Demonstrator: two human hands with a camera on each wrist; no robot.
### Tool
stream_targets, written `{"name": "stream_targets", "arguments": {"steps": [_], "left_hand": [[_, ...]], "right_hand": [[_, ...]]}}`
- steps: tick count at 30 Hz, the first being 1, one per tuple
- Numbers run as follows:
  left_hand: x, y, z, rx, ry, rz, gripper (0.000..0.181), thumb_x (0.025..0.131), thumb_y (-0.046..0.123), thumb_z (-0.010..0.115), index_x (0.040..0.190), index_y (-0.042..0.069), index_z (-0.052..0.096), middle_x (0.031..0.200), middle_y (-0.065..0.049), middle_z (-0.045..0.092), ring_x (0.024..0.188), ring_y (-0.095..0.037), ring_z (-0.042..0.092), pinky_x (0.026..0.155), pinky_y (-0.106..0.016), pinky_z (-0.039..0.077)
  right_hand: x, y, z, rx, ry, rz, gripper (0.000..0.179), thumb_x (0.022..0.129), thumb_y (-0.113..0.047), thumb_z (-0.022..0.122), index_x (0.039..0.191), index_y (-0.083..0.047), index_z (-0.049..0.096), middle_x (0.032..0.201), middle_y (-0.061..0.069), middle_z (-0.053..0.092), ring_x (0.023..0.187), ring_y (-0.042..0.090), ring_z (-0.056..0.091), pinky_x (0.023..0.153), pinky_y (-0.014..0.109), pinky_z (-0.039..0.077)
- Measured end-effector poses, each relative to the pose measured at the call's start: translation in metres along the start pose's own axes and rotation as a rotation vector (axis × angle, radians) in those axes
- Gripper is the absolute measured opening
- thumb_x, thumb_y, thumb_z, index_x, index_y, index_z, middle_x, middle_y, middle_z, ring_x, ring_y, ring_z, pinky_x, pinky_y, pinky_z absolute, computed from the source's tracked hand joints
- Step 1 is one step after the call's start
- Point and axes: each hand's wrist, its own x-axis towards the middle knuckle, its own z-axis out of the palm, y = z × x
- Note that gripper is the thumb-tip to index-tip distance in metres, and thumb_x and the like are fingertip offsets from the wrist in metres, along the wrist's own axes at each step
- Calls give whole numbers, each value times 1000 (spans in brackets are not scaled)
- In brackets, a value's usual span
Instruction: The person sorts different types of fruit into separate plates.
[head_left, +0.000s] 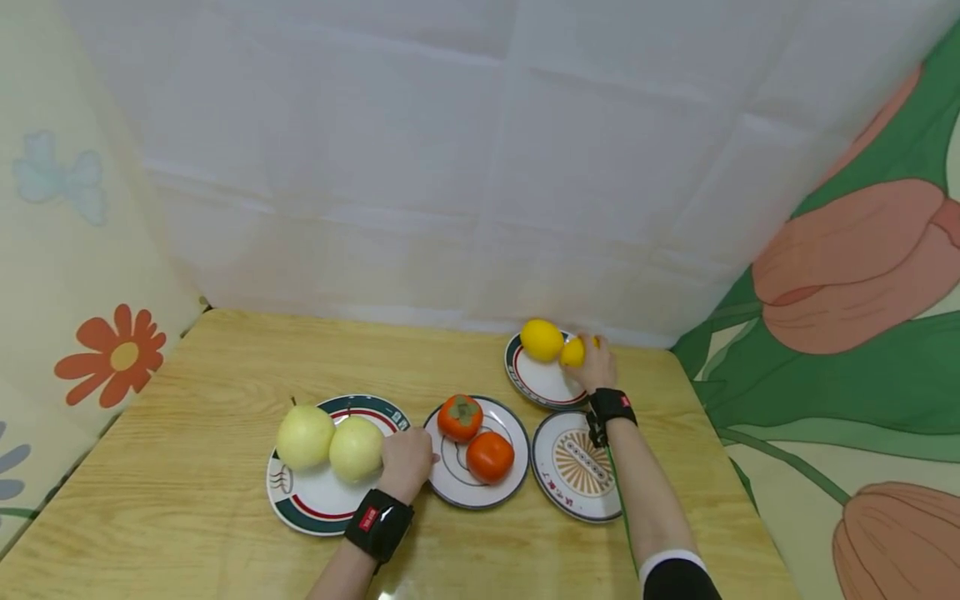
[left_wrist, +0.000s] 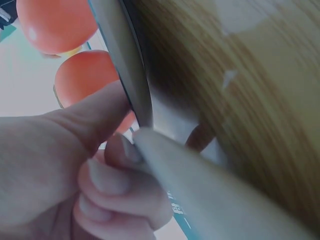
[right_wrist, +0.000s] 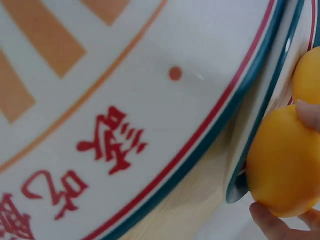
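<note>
At the back right, my right hand (head_left: 596, 365) holds a yellow lemon (right_wrist: 285, 160) at the right rim of a small plate (head_left: 538, 385). A second lemon (head_left: 542, 340) lies on that plate, to its left. My left hand (head_left: 407, 461) is between two plates, fingers curled. Its thumb (left_wrist: 107, 105) reaches onto the rim of the plate with persimmons (head_left: 468, 498), and its other fingers are bent close by the rim of the pear plate (head_left: 315, 517). Two persimmons (head_left: 490, 457) rest on the middle plate, one with its calyx upward.
Two pale green pears (head_left: 305, 437) sit on the large left plate. A bare plate with a sunburst print and red characters (head_left: 570, 458) lies under my right forearm. A white cloth (head_left: 420, 167) hangs behind the wooden table (head_left: 187, 467); patterned walls flank it.
</note>
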Motion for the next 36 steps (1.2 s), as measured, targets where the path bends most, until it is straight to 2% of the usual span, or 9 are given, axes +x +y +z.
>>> {"name": "stream_targets", "arguments": {"steps": [8, 16, 20, 25, 30, 36], "left_hand": [[0, -1, 0, -2, 16, 7, 36, 80, 37, 73, 74, 3, 65, 58, -3, 47, 52, -17, 50, 47, -27, 38], [0, -1, 0, -8, 39, 12, 36, 79, 36, 74, 72, 2, 65, 59, -4, 52, 54, -19, 55, 48, -30, 43], [0, -2, 0, -7, 31, 18, 36, 80, 36, 74, 72, 2, 65, 58, -3, 50, 53, -18, 54, 48, -29, 42], [1, -3, -2, -12, 19, 11, 35, 80, 36, 73, 73, 2, 66, 58, -3, 50, 53, -18, 54, 48, -29, 41], [1, -2, -2, -17, 27, 15, 35, 79, 36, 74, 72, 2, 66, 57, -3, 50, 52, -18, 54, 47, -29, 41], [0, -2, -1, -26, 27, 14, 34, 80, 35, 73, 72, 3, 66, 58, -3, 51, 53, -19, 54, 48, -29, 41]], "right_hand": [[-19, -8, -21, 53, 61, -97, 63, 74, -20, 79, 129, -7, 51, 134, 25, 44, 112, 49, 52, 93, 59, 43], [-74, -21, -40, 11, -8, -137, 71, 71, -24, 82, 133, -12, 50, 141, 21, 40, 121, 44, 48, 96, 58, 43], [-105, -24, -39, -17, -18, -157, 70, 69, -25, 84, 130, -13, 53, 136, 19, 45, 115, 42, 55, 93, 54, 47], [-131, -27, -33, -49, -60, -126, 70, 69, -27, 84, 131, -17, 53, 140, 17, 43, 115, 41, 54, 89, 55, 49], [-145, -28, -27, -46, -91, -97, 73, 68, -27, 86, 132, -20, 52, 141, 18, 42, 117, 41, 53, 89, 54, 49], [-149, -28, -23, -61, -125, -78, 74, 69, -30, 84, 133, -18, 50, 143, 17, 39, 115, 40, 54, 88, 52, 50]]}}
